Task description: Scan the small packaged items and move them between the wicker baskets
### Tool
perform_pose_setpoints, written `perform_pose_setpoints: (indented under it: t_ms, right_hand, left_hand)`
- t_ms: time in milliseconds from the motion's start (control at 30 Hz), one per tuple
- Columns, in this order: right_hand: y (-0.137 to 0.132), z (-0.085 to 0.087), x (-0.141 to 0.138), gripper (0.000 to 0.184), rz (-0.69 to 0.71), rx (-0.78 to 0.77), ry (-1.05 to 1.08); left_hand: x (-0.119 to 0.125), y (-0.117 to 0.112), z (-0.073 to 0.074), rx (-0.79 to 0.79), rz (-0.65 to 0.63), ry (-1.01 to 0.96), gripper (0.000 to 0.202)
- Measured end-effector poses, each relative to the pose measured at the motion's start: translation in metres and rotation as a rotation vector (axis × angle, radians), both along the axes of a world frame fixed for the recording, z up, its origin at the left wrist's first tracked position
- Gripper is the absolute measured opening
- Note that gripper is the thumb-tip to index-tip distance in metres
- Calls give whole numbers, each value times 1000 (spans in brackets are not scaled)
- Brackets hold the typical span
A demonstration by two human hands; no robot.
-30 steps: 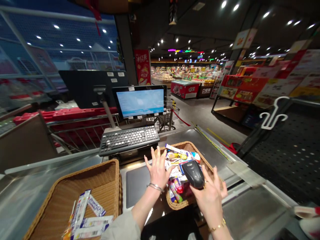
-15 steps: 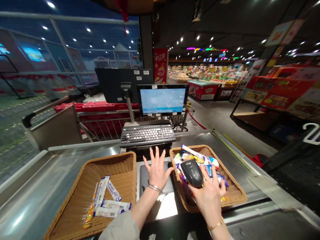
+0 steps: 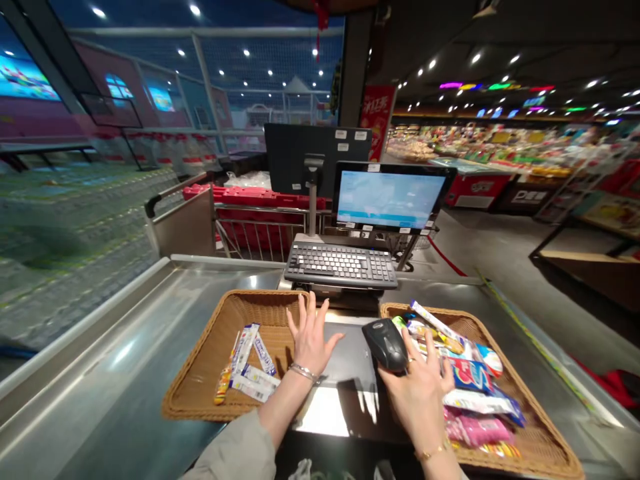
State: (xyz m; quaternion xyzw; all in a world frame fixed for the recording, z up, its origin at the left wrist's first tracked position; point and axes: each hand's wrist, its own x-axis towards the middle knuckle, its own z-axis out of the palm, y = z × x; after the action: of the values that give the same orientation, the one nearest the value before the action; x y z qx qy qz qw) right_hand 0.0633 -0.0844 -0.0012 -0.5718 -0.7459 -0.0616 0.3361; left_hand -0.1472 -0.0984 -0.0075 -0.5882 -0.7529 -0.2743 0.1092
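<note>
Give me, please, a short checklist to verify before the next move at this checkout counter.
Is the right hand gripping the black handheld scanner? ok.
Is the left hand open, holding nothing? ok.
Is the monitor lit? ok.
Do the wrapped bars lie inside the left wicker basket? ok.
Do the packets in the right wicker basket show barcodes upward? cannot tell.

Bright, hard light from small ceiling spotlights (image 3: 475, 59) above and beyond the checkout screen (image 3: 389, 197). Harsh white glare on the steel surface (image 3: 125, 353) below the screen, with dark, crisp shadows of the fingers (image 3: 419, 350) just beside it. Strong wide-angle bending toward the frame edges; soft, smeared detail left of the screen and across the far shelves (image 3: 490, 143).
</note>
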Motion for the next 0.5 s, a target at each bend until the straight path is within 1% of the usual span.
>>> perform_pose_setpoints:
  t_ms: [200,433,500]
  right_hand:
    - [-1,-1,-21,28,83,-43,-12]
    - [0,-12,-36,24,159,-57,10]
    - [0,-15,-38,23,182,-59,6]
  left_hand:
    - [-36,-17,-9,-46,72,14,72]
    - [-82,-39,-22,-131,132,64,71]
    - [-95,-45,-26,-171,121,84,72]
